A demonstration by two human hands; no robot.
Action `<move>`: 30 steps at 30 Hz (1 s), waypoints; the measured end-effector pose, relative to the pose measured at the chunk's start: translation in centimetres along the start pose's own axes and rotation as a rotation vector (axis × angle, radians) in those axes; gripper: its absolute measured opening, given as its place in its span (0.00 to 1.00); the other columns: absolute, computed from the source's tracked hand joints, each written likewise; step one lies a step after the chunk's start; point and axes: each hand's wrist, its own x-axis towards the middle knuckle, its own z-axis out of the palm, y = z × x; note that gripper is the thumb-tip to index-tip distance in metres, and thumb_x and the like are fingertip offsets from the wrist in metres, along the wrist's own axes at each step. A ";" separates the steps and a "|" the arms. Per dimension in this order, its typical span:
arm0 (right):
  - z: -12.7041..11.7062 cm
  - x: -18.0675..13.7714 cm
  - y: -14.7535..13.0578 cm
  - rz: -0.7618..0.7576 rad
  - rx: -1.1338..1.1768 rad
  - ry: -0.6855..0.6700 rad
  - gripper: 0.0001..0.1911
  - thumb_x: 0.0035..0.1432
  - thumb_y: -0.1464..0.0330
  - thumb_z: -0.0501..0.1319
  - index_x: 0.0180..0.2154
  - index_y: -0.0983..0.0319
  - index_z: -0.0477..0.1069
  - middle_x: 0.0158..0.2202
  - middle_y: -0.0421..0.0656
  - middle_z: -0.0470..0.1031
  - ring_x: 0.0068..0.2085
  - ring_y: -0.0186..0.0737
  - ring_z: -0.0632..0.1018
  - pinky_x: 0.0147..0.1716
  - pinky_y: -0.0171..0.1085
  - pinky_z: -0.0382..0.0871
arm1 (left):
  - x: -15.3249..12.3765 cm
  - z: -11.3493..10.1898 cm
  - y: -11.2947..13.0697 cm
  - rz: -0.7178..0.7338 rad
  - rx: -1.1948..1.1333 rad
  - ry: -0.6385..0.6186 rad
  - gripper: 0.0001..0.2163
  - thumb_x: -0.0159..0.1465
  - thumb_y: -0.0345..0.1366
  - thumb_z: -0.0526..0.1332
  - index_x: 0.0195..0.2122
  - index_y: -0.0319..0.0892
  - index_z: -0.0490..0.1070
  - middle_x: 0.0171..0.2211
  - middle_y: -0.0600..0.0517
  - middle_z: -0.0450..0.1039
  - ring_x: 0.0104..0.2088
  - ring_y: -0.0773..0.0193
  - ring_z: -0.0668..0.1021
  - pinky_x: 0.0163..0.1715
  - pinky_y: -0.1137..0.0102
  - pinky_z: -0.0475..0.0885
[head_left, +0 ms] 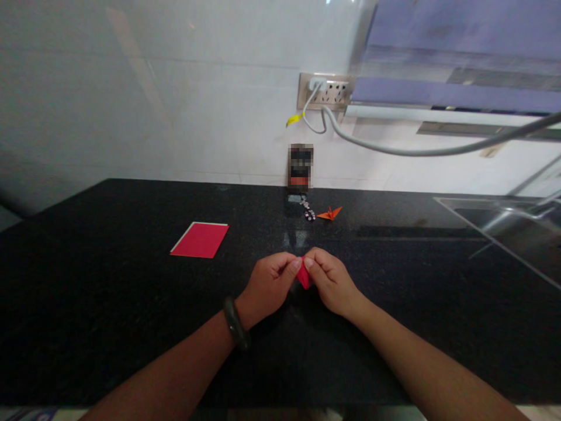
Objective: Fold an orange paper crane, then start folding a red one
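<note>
My left hand [268, 285] and my right hand [331, 280] meet over the middle of the black countertop [109, 292]. Both pinch a small folded piece of red paper [302, 275] between thumbs and fingertips. The paper is mostly hidden by my fingers. A dark band sits on my left wrist [235, 323].
A stack of red paper sheets [200, 240] lies to the left. A folded orange paper crane [329, 213] and a small dark keychain [309, 211] sit farther back. A blurred upright object [300, 166] leans on the wall under a socket strip [324, 92]. A steel sink [504, 225] is at right.
</note>
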 end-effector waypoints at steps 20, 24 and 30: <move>1.2 0.0 0.6 0.227 0.518 0.108 0.10 0.54 0.61 0.56 0.29 0.61 0.63 0.20 0.36 0.65 0.20 0.30 0.68 0.20 0.31 0.63 | 0.2 0.8 0.5 -0.278 -0.548 -0.091 0.08 0.53 0.37 0.60 0.23 0.37 0.68 0.21 0.54 0.71 0.24 0.69 0.72 0.28 0.73 0.67; 1.1 0.2 0.2 0.254 0.598 0.078 0.12 0.47 0.62 0.63 0.24 0.62 0.63 0.17 0.35 0.65 0.18 0.30 0.69 0.18 0.30 0.63 | 0.0 0.9 0.3 -0.249 -0.436 -0.107 0.07 0.53 0.35 0.60 0.23 0.37 0.68 0.21 0.55 0.70 0.23 0.69 0.72 0.26 0.73 0.66; 0.2 0.3 -0.1 0.191 0.486 0.089 0.13 0.47 0.62 0.63 0.19 0.64 0.66 0.18 0.36 0.67 0.18 0.27 0.66 0.18 0.29 0.60 | -0.1 1.0 -0.1 -0.225 -0.384 -0.103 0.05 0.53 0.33 0.60 0.23 0.38 0.66 0.20 0.55 0.70 0.22 0.70 0.71 0.25 0.74 0.65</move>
